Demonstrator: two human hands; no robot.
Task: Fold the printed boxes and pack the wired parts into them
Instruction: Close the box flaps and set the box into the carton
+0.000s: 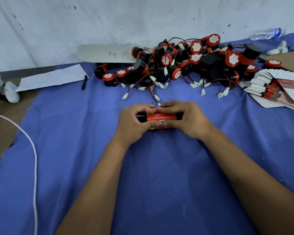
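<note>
Both hands on one red printed box point(161, 116), frame centre.
Left hand point(134, 122) and right hand point(187, 119) pinched it, fingers curled round; wired parts point(185, 63) piled above.

Both hands on one red printed box point(161, 116), left hand point(134, 122) and right hand point(187, 120) pinching it from either side, thumbs meeting on top. Just beyond the grip: the pile of wired parts point(185, 63) (red and black). Flat boxes point(277, 89) fanned out far right.
</note>
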